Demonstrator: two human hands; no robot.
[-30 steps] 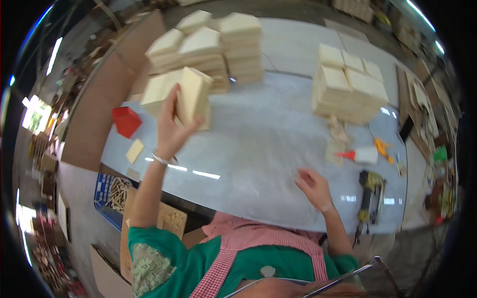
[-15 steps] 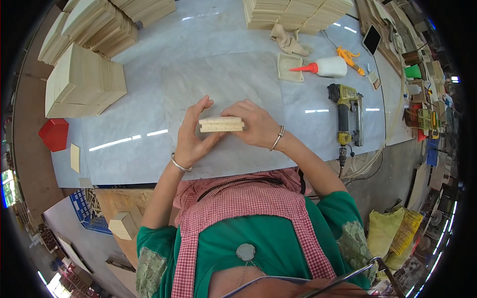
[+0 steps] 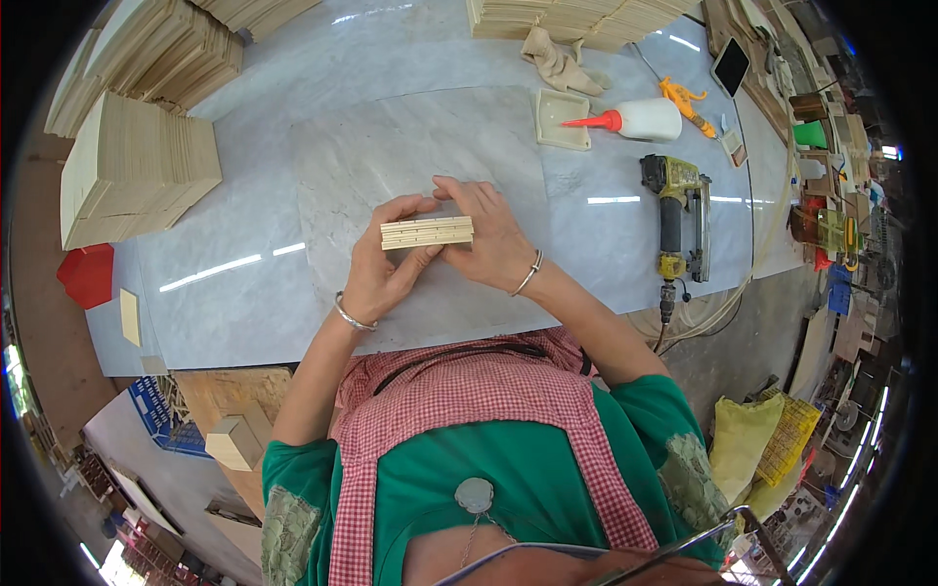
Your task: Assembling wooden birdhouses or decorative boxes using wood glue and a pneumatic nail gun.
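Between my two hands, a small stack of thin pale wooden pieces [image 3: 427, 232] is held above the grey work surface, its layered edges facing up. My left hand [image 3: 387, 256] grips its left end, with the thumb along the near side and the fingers on the far side. At the right end, my right hand [image 3: 496, 237] closes round it, fingers bent over the far side. The layers lie flush against each other. Under the hands lies a grey marbled sheet [image 3: 352, 146] on the table.
Stacked wooden panels [image 3: 147, 171] stand at the left, more panels [image 3: 576, 20] at the far side. On the right lie a nail gun [image 3: 672, 220] with its hose, a white glue bottle [image 3: 650, 119], a shallow dish [image 3: 562, 137], a glove [image 3: 559, 63] and an orange air blow gun [image 3: 689, 103].
The wooden pieces, which sat uneven with ends offset, are now aligned and pressed together. My right hand has shifted round their right end, and my left fingers have closed in. The view has shifted slightly.
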